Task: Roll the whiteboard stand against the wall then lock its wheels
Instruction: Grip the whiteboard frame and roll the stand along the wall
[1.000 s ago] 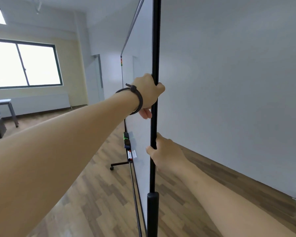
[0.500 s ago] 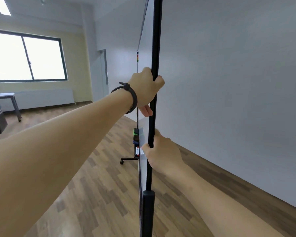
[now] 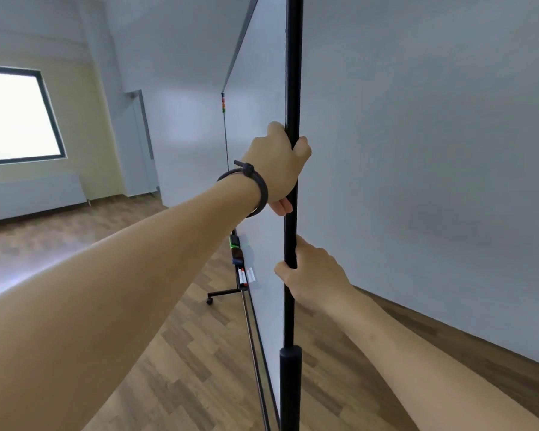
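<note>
The whiteboard stand's black upright pole (image 3: pixel 292 73) runs from top to bottom in the middle of the view, seen edge-on. Its white board (image 3: pixel 262 126) stretches away from me on the left of the pole. My left hand (image 3: pixel 277 169), with a dark band on the wrist, grips the pole at chest height. My right hand (image 3: pixel 311 275) grips the same pole lower down. A far foot of the stand with a black wheel (image 3: pixel 209 301) rests on the wooden floor. The grey wall (image 3: pixel 433 150) stands close on the right, roughly parallel to the board. The near wheels are out of view.
Markers and an eraser (image 3: pixel 241 269) lie on the board's tray. Small coloured magnets (image 3: pixel 223 102) sit at the board's far edge. A window (image 3: pixel 16 116) and a low radiator (image 3: pixel 28 194) are at the far left. Wooden floor (image 3: pixel 184 353) spreads to the left of the stand.
The view has swung right and back left, so more of the board's face shows now than half a second ago. Both hands have kept their grip on the pole.
</note>
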